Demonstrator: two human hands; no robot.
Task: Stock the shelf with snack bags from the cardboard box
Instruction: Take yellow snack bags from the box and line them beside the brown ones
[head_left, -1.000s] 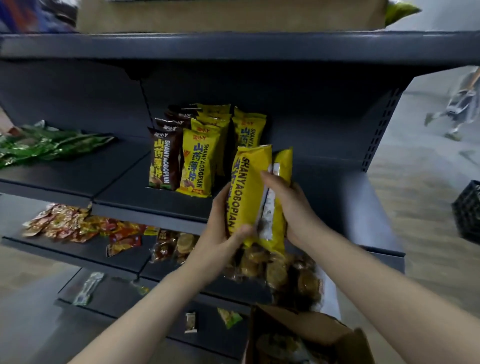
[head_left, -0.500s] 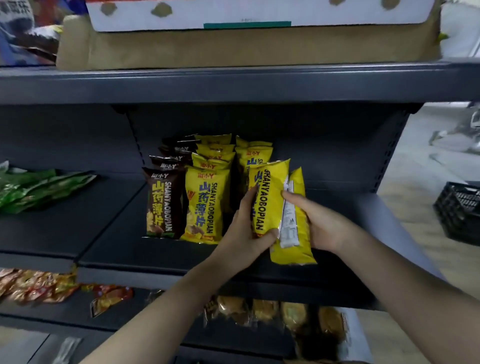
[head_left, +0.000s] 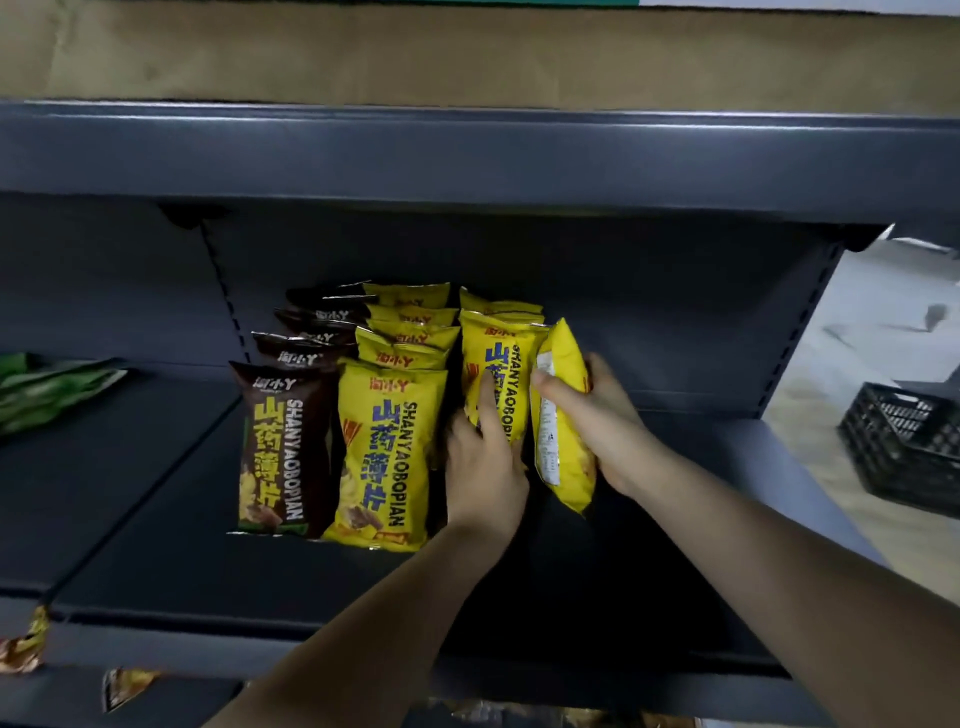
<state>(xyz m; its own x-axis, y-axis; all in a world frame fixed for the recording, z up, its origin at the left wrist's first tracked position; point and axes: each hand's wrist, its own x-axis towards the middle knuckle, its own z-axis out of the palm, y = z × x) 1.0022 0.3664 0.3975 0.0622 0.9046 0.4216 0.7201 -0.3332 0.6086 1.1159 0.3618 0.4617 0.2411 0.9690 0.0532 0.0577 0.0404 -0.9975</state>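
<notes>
On the dark grey shelf (head_left: 156, 519) stand rows of snack bags: a brown row (head_left: 280, 447) on the left, a yellow row (head_left: 387, 447) beside it, and a third yellow row (head_left: 498, 317) further right. My left hand (head_left: 480, 457) holds a yellow bag (head_left: 501, 374) upright at the front of that third row, thumb across its face. My right hand (head_left: 605, 421) grips a second yellow bag (head_left: 558, 415), turned edge-on with its back label showing, just right of the first. The cardboard box is out of view.
Green bags (head_left: 47, 392) lie on the neighbouring shelf at the left. A large cardboard carton (head_left: 467, 52) sits on the shelf above. A black plastic crate (head_left: 906, 447) stands on the floor at the right. More snack packs (head_left: 21, 649) show on the lower shelf.
Both hands have carried the two yellow bags up and into the shelf, up against the third yellow row. The view has risen, and the cardboard box has dropped out of sight.
</notes>
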